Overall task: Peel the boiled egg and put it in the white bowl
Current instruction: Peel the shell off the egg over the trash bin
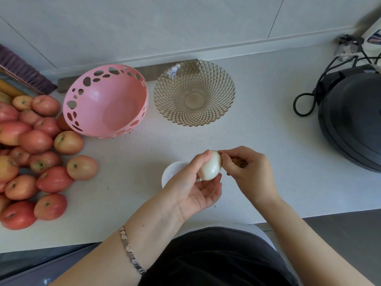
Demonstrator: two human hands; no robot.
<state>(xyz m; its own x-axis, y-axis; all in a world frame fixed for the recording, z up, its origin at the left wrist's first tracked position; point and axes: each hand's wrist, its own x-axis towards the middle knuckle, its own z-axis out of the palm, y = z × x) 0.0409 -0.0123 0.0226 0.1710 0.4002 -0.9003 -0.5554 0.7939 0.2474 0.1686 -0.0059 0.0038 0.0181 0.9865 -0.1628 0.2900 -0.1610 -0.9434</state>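
My left hand (191, 186) holds a boiled egg (210, 166) between thumb and fingers, above the counter. The egg's visible surface is smooth and white. My right hand (247, 172) is pinched against the egg's top right, with brown shell bits gathered inside its curled fingers. A small white bowl (173, 171) stands on the counter just left of the egg, partly hidden behind my left hand.
A pink perforated basket (107, 102) and a clear patterned glass bowl (193, 93) stand at the back. Several red apples (37, 153) are piled at the left. A dark round cooker (354, 120) with a cord sits at the right. The counter's front edge runs near my body.
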